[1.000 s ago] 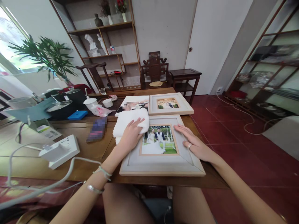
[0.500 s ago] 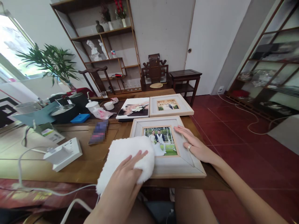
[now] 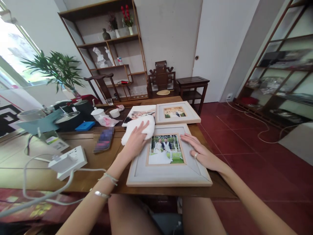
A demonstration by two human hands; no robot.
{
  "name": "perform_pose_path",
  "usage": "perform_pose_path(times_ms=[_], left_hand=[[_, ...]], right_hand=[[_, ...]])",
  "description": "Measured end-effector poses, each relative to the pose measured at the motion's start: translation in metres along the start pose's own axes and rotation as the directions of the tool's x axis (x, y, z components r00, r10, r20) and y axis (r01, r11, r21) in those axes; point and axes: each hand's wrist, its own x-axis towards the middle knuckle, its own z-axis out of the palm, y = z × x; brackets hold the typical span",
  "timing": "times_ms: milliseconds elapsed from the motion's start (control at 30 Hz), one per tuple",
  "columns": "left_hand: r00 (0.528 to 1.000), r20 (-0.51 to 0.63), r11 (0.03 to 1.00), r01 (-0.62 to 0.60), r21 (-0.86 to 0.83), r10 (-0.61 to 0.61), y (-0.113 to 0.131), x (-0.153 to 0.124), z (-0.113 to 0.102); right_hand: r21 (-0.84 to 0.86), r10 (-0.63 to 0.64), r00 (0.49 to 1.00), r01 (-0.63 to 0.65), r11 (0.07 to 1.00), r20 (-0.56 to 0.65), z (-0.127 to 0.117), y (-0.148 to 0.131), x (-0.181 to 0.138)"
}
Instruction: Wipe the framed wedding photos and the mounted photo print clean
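A light wooden picture frame (image 3: 168,178) lies face up at the table's near edge, a photo of two people on a swing in its middle. Over its upper left corner is a fluffy white cloth (image 3: 132,126), pressed and held under the fingers of my left hand (image 3: 137,140). The cloth also covers part of a white photo panel (image 3: 150,109) behind. My right hand (image 3: 204,155), with a ring on one finger, rests along the frame's right side, fingers stretched out flat.
A second framed photo (image 3: 193,112) lies behind the first. To the left are a white power strip (image 3: 70,163) with cables, a small open box (image 3: 55,142), a blue box (image 3: 85,126), a white teapot (image 3: 98,114) and a dark pot (image 3: 68,119). Red floor tiles lie right of the table.
My left hand has slid the white cloth up and away, from the frame's lower left to its upper left corner, uncovering the photo. My right hand stays on the right side.
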Motion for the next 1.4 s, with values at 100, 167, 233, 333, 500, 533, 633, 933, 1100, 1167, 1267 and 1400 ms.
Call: perform_pose_path(times_ms=[100,167,233,333,500,533,633,933,1100,1167,1267,1400], left_hand=[[0.996,0.082,0.999,-0.042,0.033,0.039,0.008,0.0,0.005],[0.995,0.103,0.998,-0.026,0.052,0.021,0.017,-0.006,0.004],[0.991,0.134,0.998,-0.014,0.065,0.006,0.029,-0.018,-0.003],[0.976,0.218,0.997,-0.019,0.07,0.004,0.049,-0.042,-0.021],[0.958,0.249,0.99,-0.135,-0.044,0.142,0.081,-0.087,-0.041],[0.961,0.213,0.983,-0.166,-0.073,0.178,0.085,-0.094,-0.041],[0.969,0.138,0.976,-0.188,-0.108,0.202,0.091,-0.103,-0.033],[0.989,0.134,0.997,0.062,-0.034,-0.057,0.042,-0.04,-0.011],[0.994,0.052,0.995,0.1,0.015,-0.1,0.013,0.004,0.002],[0.995,0.07,0.997,0.067,0.04,-0.07,0.01,0.013,0.007],[0.993,0.115,0.997,0.012,0.08,-0.021,0.017,0.011,0.009],[0.971,0.237,0.995,-0.036,0.089,0.014,0.042,-0.012,-0.006]], right_hand=[[0.006,0.01,1.0,-0.01,1.0,0.001,0.0,0.001,0.0],[0.008,0.014,1.0,-0.014,1.0,-0.001,0.0,0.001,0.0],[0.008,0.019,1.0,-0.019,1.0,-0.005,0.0,0.001,0.0],[0.006,0.032,0.999,-0.032,0.999,0.001,0.0,0.001,0.0],[0.013,0.039,0.999,-0.039,0.999,-0.002,0.0,0.001,-0.001],[0.013,0.041,0.999,-0.041,0.999,-0.003,0.001,0.001,-0.001],[0.005,0.035,0.999,-0.035,0.999,-0.002,0.001,0.001,-0.001],[-0.017,0.007,0.999,-0.006,1.0,0.035,-0.001,0.003,-0.001],[-0.015,0.005,1.0,-0.004,1.0,0.031,-0.002,0.003,-0.002],[-0.009,0.018,0.999,-0.018,1.0,0.034,-0.002,0.002,-0.002],[-0.005,0.046,0.999,-0.046,0.999,0.029,-0.002,0.0,-0.001],[-0.001,0.057,0.998,-0.057,0.998,0.022,-0.001,0.0,-0.001]])
